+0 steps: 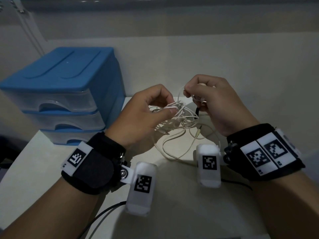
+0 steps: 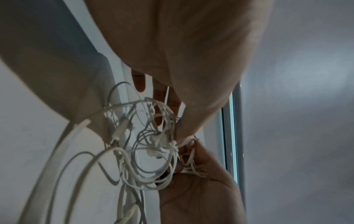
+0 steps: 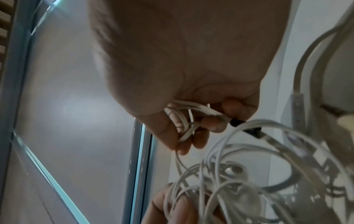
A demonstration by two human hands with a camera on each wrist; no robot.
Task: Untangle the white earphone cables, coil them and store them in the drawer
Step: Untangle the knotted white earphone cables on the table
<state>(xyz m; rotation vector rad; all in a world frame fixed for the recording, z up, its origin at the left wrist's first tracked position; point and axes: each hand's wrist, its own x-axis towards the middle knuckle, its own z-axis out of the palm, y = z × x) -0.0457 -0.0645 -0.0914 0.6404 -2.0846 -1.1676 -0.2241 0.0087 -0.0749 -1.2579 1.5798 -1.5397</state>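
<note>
Right now the left hand [image 1: 146, 114] pinches a knot of the white earphone cables [image 1: 179, 118] between thumb and fingers. The right hand [image 1: 212, 102] has its fingers curled round a few loops and a strand with a black plug [image 1: 197, 111] on it. Both hands hold the bundle up above the white table [image 1: 181, 195], and loose loops hang down and lie on the table between the wrists.

I think this is the untangling step, and it looks early, as nothing is coiled yet. The next move likely calls for pulling one free end gently out through the knot, not tugging hard.

The bundle has no clear long side; it is a messy lump. The black plug points down.

The blue drawer box [image 1: 65, 87] stands to the left, its drawers closed.
</note>
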